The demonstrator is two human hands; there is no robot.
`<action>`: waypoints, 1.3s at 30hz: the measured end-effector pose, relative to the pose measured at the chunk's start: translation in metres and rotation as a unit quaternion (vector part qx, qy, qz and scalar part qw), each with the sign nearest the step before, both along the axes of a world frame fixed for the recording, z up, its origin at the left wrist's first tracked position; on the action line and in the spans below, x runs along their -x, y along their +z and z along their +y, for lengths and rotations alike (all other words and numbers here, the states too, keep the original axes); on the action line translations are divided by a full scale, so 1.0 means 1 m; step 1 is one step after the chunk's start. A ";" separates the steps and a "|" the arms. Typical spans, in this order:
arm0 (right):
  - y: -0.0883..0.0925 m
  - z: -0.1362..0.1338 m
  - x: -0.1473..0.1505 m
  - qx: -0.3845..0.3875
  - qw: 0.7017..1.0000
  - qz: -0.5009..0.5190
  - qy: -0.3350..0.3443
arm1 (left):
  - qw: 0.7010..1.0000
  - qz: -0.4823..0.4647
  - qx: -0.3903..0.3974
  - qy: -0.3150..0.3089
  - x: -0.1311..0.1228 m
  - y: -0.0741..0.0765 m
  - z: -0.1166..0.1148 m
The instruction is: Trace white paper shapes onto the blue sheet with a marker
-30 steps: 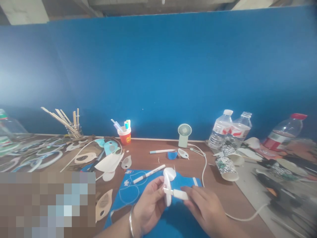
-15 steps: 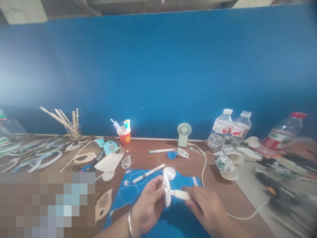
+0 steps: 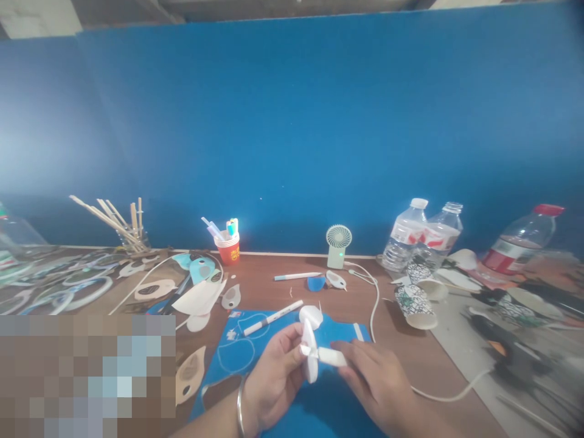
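Over the blue mat (image 3: 319, 401), my left hand (image 3: 278, 365) is closed round the edge of a thin white cut-out piece (image 3: 309, 365), turned nearly edge-on. A small white strip shows at the thumb tip. My right hand (image 3: 376, 374) pinches a small white oblong piece (image 3: 332, 356); its left end is close against the cut-out. I cannot tell whether they are joined. Just behind my left fingers lies a rounded white piece (image 3: 311, 316). A white marker (image 3: 274, 318) rests slantwise on the mat's far edge.
A green handheld fan (image 3: 338, 243) stands at the back with its cable. Left are a red paper cup (image 3: 228, 249) of pens and bird-shaped cut-outs (image 3: 190, 374). Right are plastic bottles (image 3: 406, 234), patterned paper tubes (image 3: 415, 306) and a dark glue-gun-like tool (image 3: 511, 359).
The white oblong piece has shifted slightly left and down with my right fingers. The white cut-out has turned a little in my left hand. A green light now shows on the fan.
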State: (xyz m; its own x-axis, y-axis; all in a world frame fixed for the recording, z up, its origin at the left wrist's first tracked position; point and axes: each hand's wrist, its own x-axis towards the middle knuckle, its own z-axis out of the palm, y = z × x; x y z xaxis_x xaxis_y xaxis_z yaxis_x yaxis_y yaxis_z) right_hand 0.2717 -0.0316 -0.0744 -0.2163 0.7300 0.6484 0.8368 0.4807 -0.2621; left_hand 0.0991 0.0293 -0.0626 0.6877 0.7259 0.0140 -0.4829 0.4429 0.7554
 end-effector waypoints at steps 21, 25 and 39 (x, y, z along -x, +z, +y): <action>-0.001 0.006 0.004 0.255 0.848 0.460 -0.057 | 0.984 0.125 -0.058 0.113 -0.001 -0.001 0.004; 0.006 0.008 0.021 0.358 0.771 0.526 -0.023 | 0.951 0.216 -0.174 0.139 -0.002 -0.002 0.003; 0.013 0.005 0.025 0.304 0.791 0.517 -0.124 | 0.905 0.298 -0.267 0.146 -0.001 -0.007 0.002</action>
